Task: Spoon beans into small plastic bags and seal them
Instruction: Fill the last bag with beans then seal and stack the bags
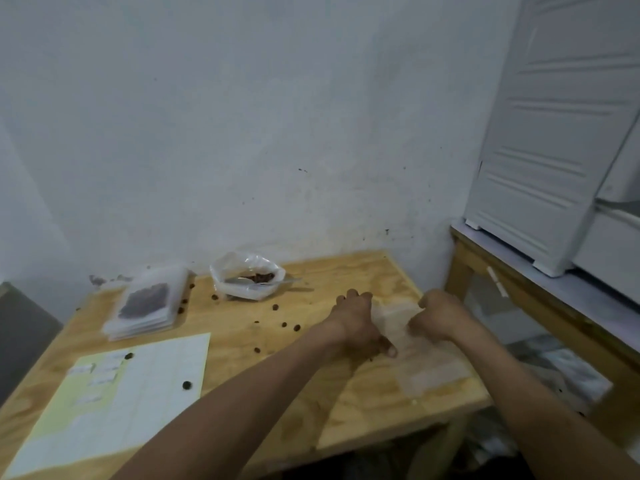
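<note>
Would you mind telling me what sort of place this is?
Probably a small home storeroom or back room: a bare plywood table against a stained white wall, and a white plastic drawer cabinet beside it.

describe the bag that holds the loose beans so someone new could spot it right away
Start at the wooden table and follow its back edge along the white wall. Near the middle of that edge sits the open bean bag, a clear plastic bag with its rim rolled down, dark beans inside and a metal spoon lying across it. The stack of filled bags to its left lies flat.
</note>
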Available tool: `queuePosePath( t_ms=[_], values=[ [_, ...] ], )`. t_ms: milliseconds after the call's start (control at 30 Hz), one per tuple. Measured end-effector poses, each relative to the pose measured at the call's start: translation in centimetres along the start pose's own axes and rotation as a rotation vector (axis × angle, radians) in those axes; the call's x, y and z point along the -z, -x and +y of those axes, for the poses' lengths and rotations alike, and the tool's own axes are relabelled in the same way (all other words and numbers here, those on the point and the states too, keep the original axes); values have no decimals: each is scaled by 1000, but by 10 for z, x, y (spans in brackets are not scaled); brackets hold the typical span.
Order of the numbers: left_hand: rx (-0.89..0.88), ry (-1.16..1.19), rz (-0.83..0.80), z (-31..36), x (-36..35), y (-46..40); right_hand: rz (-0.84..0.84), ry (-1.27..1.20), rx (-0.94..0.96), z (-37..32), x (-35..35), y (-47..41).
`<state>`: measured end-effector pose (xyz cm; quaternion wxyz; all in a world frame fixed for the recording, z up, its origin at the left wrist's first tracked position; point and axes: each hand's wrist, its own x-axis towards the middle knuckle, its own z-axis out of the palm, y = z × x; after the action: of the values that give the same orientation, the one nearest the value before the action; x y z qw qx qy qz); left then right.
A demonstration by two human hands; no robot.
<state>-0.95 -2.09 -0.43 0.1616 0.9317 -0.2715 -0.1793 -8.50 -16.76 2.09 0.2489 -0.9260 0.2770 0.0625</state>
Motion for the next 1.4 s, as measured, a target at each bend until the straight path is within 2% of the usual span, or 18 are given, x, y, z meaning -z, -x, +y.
queuePosePath(
  t_ms=[167, 300, 433, 467, 567, 633, 700, 833, 1000, 1133, 1267, 1400],
  values=[
    [26, 459, 177, -21, -1, -1, 88, -471, 23, 8, 4, -8],
    [0, 754, 287, -39, 22, 10, 152, -569, 98, -11, 7, -19],
    [-90, 715, 479, -58, 68, 33, 432, -540, 298, -60, 9, -10],
    [-117, 683, 544, -62, 78, 38, 457, -559, 357, -76, 10, -5],
    [-184, 539, 743, -78, 103, 54, 300, -598, 471, -126, 13, 9],
    [-222, 456, 819, -89, 112, 63, 193, -619, 502, -158, 12, 16],
    [-232, 414, 860, -103, 115, 70, 157, -634, 513, -183, 8, 19],
    [-180, 456, 860, -134, 121, 82, 91, -655, 531, -214, -4, 16],
    [-77, 870, 688, -144, 133, 99, 17, -693, 623, -231, -18, 15],
    [-91, 1043, 634, -150, 140, 101, 1, -663, 678, -233, -24, 11],
    [-24, 1069, 661, -156, 139, 99, -26, -582, 720, -228, -26, 11],
    [37, 839, 821, -152, 130, 93, -52, -528, 672, -231, -32, 7]
  ],
)
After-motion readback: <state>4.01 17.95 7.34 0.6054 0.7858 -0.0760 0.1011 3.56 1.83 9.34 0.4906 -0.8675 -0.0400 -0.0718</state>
